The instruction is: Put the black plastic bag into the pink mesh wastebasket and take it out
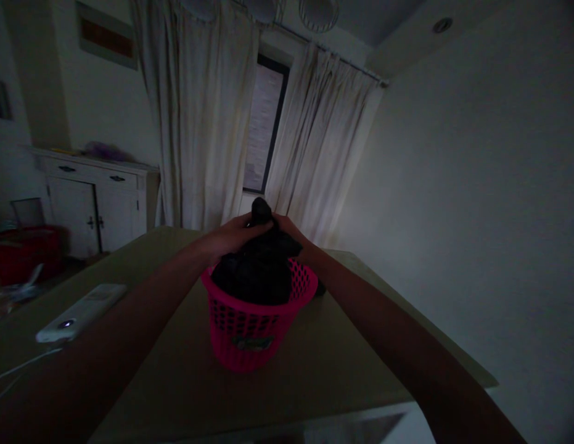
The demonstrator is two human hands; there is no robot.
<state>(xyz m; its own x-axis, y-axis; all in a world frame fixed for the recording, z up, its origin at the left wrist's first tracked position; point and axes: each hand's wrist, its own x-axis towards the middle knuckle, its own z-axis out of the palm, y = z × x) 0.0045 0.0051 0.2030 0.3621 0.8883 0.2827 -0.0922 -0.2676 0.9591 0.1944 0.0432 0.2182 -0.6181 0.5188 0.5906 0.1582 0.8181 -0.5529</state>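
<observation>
Pink basket (pixel 250 336) on table (pixel 185 382) held heaped black cloth (pixel 256 271). Top bunch was clutched by left hand (pixel 233 236) and right hand (pixel 289 229), fingers closed on it.

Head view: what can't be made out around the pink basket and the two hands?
Dark bundle in the pink basket: head view, too dim to tell what it is.
Left hand and right hand: head view, fingers hidden behind the bundle's top; grip unclear.
Basket label: head view, blurred, unreadable.
Small dark thing behind the basket: mostly hidden by it.
</observation>
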